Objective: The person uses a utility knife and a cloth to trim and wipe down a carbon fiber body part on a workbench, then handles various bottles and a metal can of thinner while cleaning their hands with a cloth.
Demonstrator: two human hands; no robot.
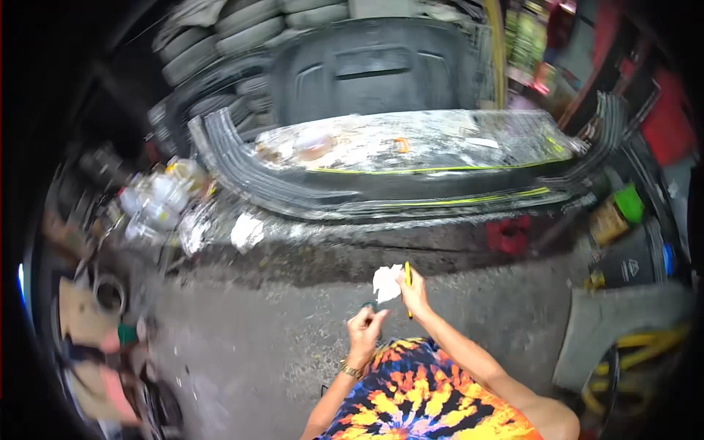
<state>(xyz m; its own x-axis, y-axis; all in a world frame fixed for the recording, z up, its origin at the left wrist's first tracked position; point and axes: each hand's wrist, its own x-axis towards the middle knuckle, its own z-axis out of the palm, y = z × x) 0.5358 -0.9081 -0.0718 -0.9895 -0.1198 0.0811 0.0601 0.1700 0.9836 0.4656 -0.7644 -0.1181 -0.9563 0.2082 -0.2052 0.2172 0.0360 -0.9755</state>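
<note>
My left hand (364,331), with a watch at the wrist, is closed around something small and dark green (370,305), too small to name. My right hand (415,292) grips a slim yellow-and-black tool (408,273) upright, along with a crumpled white paper or cloth (386,282), just above and right of my left hand. Beyond both hands lies a long, dark curved panel (275,191) with yellow lines along it. The board (440,132) behind it is smeared white and carries an orange item (401,144).
Tyres (242,29) and a dark hood (370,88) stand at the back. Plastic containers (165,194) crowd the left. A red object (507,233) sits below the panel. A green-topped box (617,216) and a grey panel (609,315) are at right; cardboard (81,312) is at left.
</note>
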